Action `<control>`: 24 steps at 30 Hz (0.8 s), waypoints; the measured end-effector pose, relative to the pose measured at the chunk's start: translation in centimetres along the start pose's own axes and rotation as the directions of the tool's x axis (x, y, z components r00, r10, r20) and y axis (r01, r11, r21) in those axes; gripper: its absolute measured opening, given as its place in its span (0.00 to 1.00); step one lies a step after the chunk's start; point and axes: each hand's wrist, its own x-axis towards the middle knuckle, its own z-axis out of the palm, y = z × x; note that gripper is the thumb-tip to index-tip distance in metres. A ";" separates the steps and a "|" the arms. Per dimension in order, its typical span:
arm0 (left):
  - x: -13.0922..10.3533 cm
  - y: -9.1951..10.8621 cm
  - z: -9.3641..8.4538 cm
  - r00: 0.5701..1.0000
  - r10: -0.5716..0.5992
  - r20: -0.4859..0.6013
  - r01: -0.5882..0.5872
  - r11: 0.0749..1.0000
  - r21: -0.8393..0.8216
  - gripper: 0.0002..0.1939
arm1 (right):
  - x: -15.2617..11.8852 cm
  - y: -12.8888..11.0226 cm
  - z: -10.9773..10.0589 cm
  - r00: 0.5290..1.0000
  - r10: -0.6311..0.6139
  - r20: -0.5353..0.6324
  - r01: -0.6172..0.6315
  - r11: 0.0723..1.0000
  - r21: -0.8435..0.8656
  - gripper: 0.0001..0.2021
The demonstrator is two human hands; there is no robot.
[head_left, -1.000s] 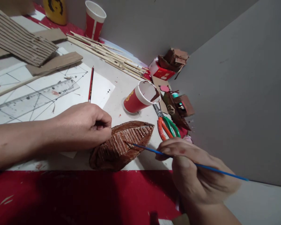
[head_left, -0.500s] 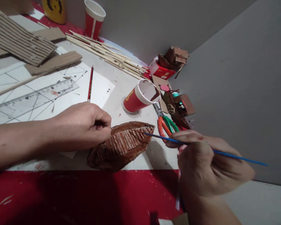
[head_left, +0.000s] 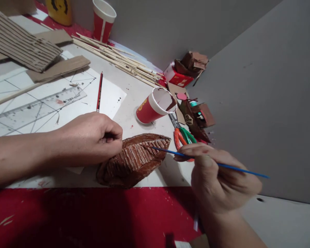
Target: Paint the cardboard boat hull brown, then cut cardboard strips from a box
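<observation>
A brown-painted model boat (head_left: 136,156) with a ridged, corrugated deck lies near the front edge of the white work surface. My left hand (head_left: 98,136) is closed at the boat's left side, its fingers curled on the near-left rim. In my right hand (head_left: 222,175) a thin blue paintbrush (head_left: 174,152) is pinched, its tip over the ridged deck. Beyond the boat stands a red and white paper cup (head_left: 155,106) with brown paint around its inner rim. Scissors (head_left: 182,134) with orange and green handles lie behind my right fingers.
Thin wooden sticks (head_left: 116,58) lie at the back beside a second paper cup (head_left: 103,22). To the left are corrugated cardboard (head_left: 20,39), a clear ruler (head_left: 41,105) and a pencil (head_left: 100,91). Brown cardboard models (head_left: 192,63) sit along the grey wall.
My right hand has moved left with the paintbrush, and the tip has slid farther along the boat's deck. My left hand and the boat look still.
</observation>
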 end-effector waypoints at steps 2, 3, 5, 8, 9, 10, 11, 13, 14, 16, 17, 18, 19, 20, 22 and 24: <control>0.0 0.0 0.0 1.000 0.004 0.004 -0.004 1.000 0.004 0.10 | 0.0 -0.1 0.1 1.000 -0.027 0.005 0.027 1.000 -0.015 0.05; 0.0 0.1 0.0 1.000 -0.001 0.007 0.001 1.000 0.005 0.10 | 0.1 -0.2 0.1 0.999 -0.034 0.010 0.034 0.999 -0.021 0.05; 0.0 0.2 -0.1 1.000 -0.015 0.012 0.015 1.000 0.009 0.10 | 0.1 -0.6 0.0 0.999 -0.030 0.021 0.031 0.999 -0.020 0.06; -0.1 0.2 -0.1 1.000 -0.021 0.010 0.021 1.000 0.009 0.10 | 0.1 -0.7 0.1 0.998 -0.056 -0.010 0.056 0.998 0.009 0.05; 0.0 0.2 -0.1 1.000 -0.015 0.007 0.015 1.000 0.007 0.10 | 0.1 -0.6 0.3 0.997 -0.074 -0.028 0.075 0.997 0.018 0.05; 0.0 0.1 -0.1 1.000 -0.007 0.004 0.007 1.000 0.006 0.10 | 0.1 -0.5 0.5 0.995 -0.092 -0.043 0.093 0.995 0.021 0.05; 0.0 0.0 -0.1 1.000 0.002 0.001 -0.002 1.000 0.005 0.10 | 0.1 -0.3 0.7 0.993 -0.105 -0.050 0.106 0.994 0.019 0.04; 0.0 -0.1 0.0 1.000 0.020 -0.013 -0.020 1.000 0.000 0.10 | 0.1 -0.1 1.0 0.993 -0.105 -0.045 0.105 0.994 0.004 0.04; 0.0 -0.2 0.1 0.999 0.027 -0.021 -0.027 1.000 -0.003 0.10 | 0.1 -0.1 1.0 0.995 -0.091 -0.037 0.091 0.996 -0.007 0.05; 0.0 -0.2 0.1 0.999 0.034 -0.035 -0.035 0.999 -0.012 0.10 | 0.1 -0.3 0.9 0.998 -0.055 -0.021 0.055 0.998 -0.024 0.06; 0.0 -0.2 0.2 0.999 0.036 -0.038 -0.037 0.999 -0.016 0.11 | 0.1 -0.4 0.7 0.999 -0.040 -0.015 0.040 0.999 -0.029 0.07; 0.0 -0.2 0.2 0.999 0.036 -0.037 -0.037 0.999 -0.020 0.11 | 0.0 -0.5 0.5 0.999 -0.033 -0.013 0.032 0.999 -0.030 0.07; 0.0 -0.1 0.2 0.999 0.033 -0.035 -0.034 0.999 -0.021 0.11 | 0.0 -0.6 0.3 0.999 -0.032 -0.011 0.032 0.999 -0.025 0.07; 0.0 -0.1 0.1 0.999 0.029 -0.032 -0.029 0.999 -0.020 0.11 | 0.0 -0.7 0.2 0.999 -0.039 -0.011 0.039 0.999 -0.016 0.07; 0.0 0.0 0.1 1.000 0.015 -0.025 -0.015 1.000 -0.017 0.11 | -0.1 -0.6 0.0 0.998 -0.054 -0.010 0.054 0.998 0.010 0.05; 0.0 0.1 0.1 1.000 -0.003 -0.021 0.002 1.000 -0.019 0.10 | -0.2 -0.4 -0.1 0.999 -0.033 0.016 0.032 0.999 0.043 0.04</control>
